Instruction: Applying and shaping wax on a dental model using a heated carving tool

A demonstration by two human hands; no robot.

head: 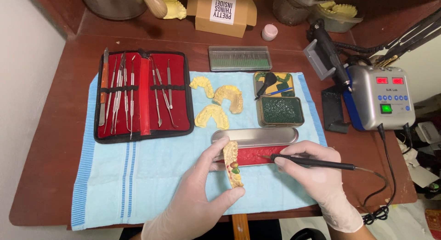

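— Two gloved hands are over the light blue striped cloth point(138, 175) on the brown wooden counter point(55, 143). What is the left hand point(197, 194) doing?

— It is clamped on a pale yellow plaster dental cast point(233, 164), thumb under its near end and fingers behind it. The cast stands on edge over the cloth, with small red and green blobs on its teeth.

— And the right hand point(317, 169)?

— That hand is closed around a slim black pen-shaped electric tool point(312, 163), held like a pencil. Its tip points toward the cast and lies just beside it, over a red slab in the open silver oval tin point(255, 136). Whether the tip touches the cast cannot be told.

— Where does the tool's cable go?

— Away from the cast, toward the grey control box with red displays point(383, 100) at the cloth's far right.

— What else lies on the cloth?

— Beyond the cast, three more yellow plaster casts point(218, 102) sit close together. Left of those, an open black case with red lining point(142, 95) holds a row of metal hand instruments. Right of them, a small open tin of green wax point(279, 109) holds a black-handled tool. A clear plastic box of burs point(240, 58) lies past the cloth's far edge.
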